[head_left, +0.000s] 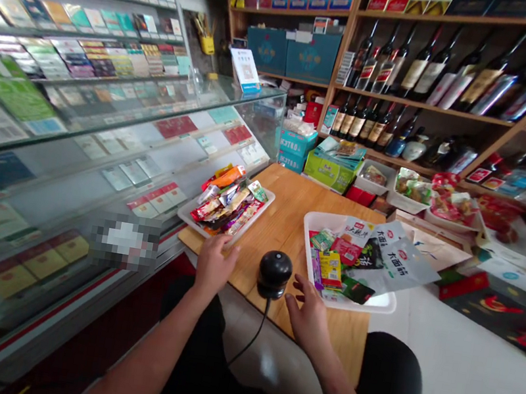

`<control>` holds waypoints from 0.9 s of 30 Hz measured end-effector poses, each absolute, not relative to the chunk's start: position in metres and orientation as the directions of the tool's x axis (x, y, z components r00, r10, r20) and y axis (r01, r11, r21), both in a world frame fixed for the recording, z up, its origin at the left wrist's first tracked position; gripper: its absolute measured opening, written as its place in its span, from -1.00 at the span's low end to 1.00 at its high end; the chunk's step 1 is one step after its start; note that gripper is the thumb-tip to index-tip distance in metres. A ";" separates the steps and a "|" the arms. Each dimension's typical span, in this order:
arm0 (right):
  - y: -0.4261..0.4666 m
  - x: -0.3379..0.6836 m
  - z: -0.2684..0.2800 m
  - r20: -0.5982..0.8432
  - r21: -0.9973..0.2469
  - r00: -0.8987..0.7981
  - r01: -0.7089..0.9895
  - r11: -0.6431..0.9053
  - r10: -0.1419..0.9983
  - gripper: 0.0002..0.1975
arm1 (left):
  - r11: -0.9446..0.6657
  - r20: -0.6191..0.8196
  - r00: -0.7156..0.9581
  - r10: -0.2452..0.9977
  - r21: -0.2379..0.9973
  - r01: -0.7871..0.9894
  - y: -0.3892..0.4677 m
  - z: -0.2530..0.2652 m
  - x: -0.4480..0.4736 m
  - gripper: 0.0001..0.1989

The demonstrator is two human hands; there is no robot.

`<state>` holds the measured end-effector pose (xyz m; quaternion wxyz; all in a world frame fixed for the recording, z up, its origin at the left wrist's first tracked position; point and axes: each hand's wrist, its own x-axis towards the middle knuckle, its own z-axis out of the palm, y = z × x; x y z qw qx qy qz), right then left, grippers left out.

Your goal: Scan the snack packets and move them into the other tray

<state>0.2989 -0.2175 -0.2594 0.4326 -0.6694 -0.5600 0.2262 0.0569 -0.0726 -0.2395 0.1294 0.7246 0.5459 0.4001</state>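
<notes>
My left hand (215,265) lies at the near edge of a wooden table (265,214), fingers loosely stretched and holding nothing. Just beyond its fingertips is a white tray (268,204) heaped with snack packets (228,202); whether they touch the tray I cannot tell. My right hand (310,312) hovers by the front left corner of a larger white tray (383,304), its fingers apart and bare. Inside that tray lie colourful packets (331,269) and large grey snack bags (397,261). Between my hands stands a black round-topped device (274,271) with a cable.
A glass display counter (155,120) with flat boxes runs along the left. At the back, wooden shelves (346,50) carry wine bottles (418,65). White bins of packaged food (410,194) and a dark box (495,307) are to the right. My knees flank the table.
</notes>
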 end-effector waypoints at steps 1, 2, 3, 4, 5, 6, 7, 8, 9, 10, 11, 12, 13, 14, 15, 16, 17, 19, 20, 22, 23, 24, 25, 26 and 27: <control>-0.218 0.300 -0.260 0.191 -0.831 0.279 0.557 0.004 0.941 -0.54 | -0.349 0.459 0.070 0.886 0.559 0.752 -0.060 -0.239 0.047 -0.71; -0.218 0.300 -0.260 0.200 -0.830 0.286 0.558 0.007 0.937 -0.56 | -0.313 0.463 0.054 0.885 0.503 0.806 -0.049 -0.239 0.039 -0.69; -0.218 0.300 -0.260 0.209 -0.830 0.291 0.558 0.012 0.934 -0.57 | -0.271 0.450 0.046 0.892 0.450 0.851 -0.038 -0.239 0.032 -0.66; -0.218 0.300 -0.259 0.218 -0.830 0.294 0.557 0.019 0.931 -0.58 | -0.224 0.428 0.031 0.903 0.408 0.885 -0.029 -0.240 0.026 -0.64; -0.219 0.300 -0.258 0.226 -0.831 0.295 0.555 0.026 0.929 -0.58 | -0.181 0.402 0.016 0.915 0.374 0.910 -0.022 -0.242 0.023 -0.61; -0.219 0.299 -0.258 0.233 -0.832 0.296 0.554 0.033 0.926 -0.59 | -0.143 0.376 0.002 0.926 0.347 0.927 -0.017 -0.243 0.020 -0.59; -0.220 0.298 -0.257 0.240 -0.832 0.297 0.554 0.038 0.924 -0.60 | -0.114 0.355 -0.010 0.935 0.326 0.939 -0.013 -0.244 0.019 -0.57; -0.221 0.297 -0.255 0.246 -0.831 0.299 0.554 0.042 0.922 -0.60 | -0.096 0.341 -0.016 0.940 0.309 0.946 -0.010 -0.246 0.019 -0.56; -0.222 0.297 -0.254 0.251 -0.830 0.300 0.555 0.045 0.921 -0.61 | -0.086 0.336 -0.019 0.942 0.295 0.952 -0.007 -0.247 0.020 -0.57; -0.223 0.296 -0.253 0.255 -0.829 0.300 0.557 0.048 0.919 -0.61 | -0.083 0.336 -0.019 0.942 0.286 0.955 -0.005 -0.248 0.021 -0.59; -0.224 0.296 -0.251 0.258 -0.828 0.301 0.559 0.049 0.918 -0.62 | -0.084 0.337 -0.017 0.941 0.282 0.956 -0.003 -0.249 0.021 -0.62; -0.225 0.296 -0.250 0.263 -0.826 0.303 0.561 0.051 0.916 -0.62 | -0.088 0.339 -0.013 0.941 0.282 0.955 0.000 -0.249 0.021 -0.66; -0.225 0.296 -0.249 0.268 -0.824 0.304 0.564 0.054 0.914 -0.63 | -0.098 0.340 -0.005 0.941 0.286 0.953 0.002 -0.250 0.021 -0.69; -0.226 0.296 -0.247 0.276 -0.822 0.304 0.566 0.060 0.912 -0.63 | -0.113 0.341 0.007 0.940 0.291 0.950 0.005 -0.250 0.020 -0.70; -0.226 0.296 -0.246 0.285 -0.820 0.306 0.568 0.066 0.908 -0.64 | -0.134 0.346 0.024 0.938 0.297 0.945 0.008 -0.250 0.018 -0.70; -0.227 0.296 -0.245 0.294 -0.819 0.308 0.570 0.072 0.905 -0.64 | -0.161 0.356 0.045 0.933 0.304 0.939 0.010 -0.249 0.016 -0.69; -0.226 0.296 -0.244 0.304 -0.817 0.310 0.571 0.079 0.901 -0.64 | -0.189 0.376 0.061 0.925 0.313 0.931 0.012 -0.247 0.014 -0.68; -0.225 0.297 -0.241 0.320 -0.814 0.312 0.573 0.091 0.895 -0.65 | -0.231 0.424 0.067 0.903 0.348 0.909 0.013 -0.242 0.009 -0.66; -0.224 0.297 -0.239 0.325 -0.813 0.313 0.574 0.095 0.892 -0.65 | -0.237 0.447 0.050 0.893 0.373 0.897 0.013 -0.237 0.008 -0.66; -0.221 0.296 -0.236 0.331 -0.812 0.309 0.574 0.103 0.891 -0.66 | -0.224 0.481 -0.012 0.877 0.431 0.874 0.010 -0.225 0.005 -0.64; -0.220 0.295 -0.234 0.333 -0.812 0.305 0.574 0.106 0.892 -0.66 | -0.215 0.494 -0.046 0.868 0.460 0.862 0.007 -0.218 0.004 -0.64; -0.218 0.294 -0.231 0.333 -0.813 0.299 0.571 0.112 0.894 -0.66 | -0.210 0.507 -0.078 0.859 0.486 0.848 0.005 -0.210 0.003 -0.65; -0.216 0.293 -0.228 0.336 -0.815 0.292 0.567 0.121 0.896 -0.66 | -0.212 0.523 -0.107 0.845 0.513 0.832 0.002 -0.201 0.002 -0.66; -0.213 0.291 -0.226 0.337 -0.818 0.281 0.560 0.132 0.899 -0.67 | -0.220 0.541 -0.135 0.830 0.539 0.813 -0.001 -0.191 0.001 -0.66; -0.211 0.290 -0.223 0.340 -0.820 0.268 0.554 0.145 0.902 -0.67 | -0.232 0.559 -0.160 0.814 0.564 0.793 -0.003 -0.182 0.000 -0.67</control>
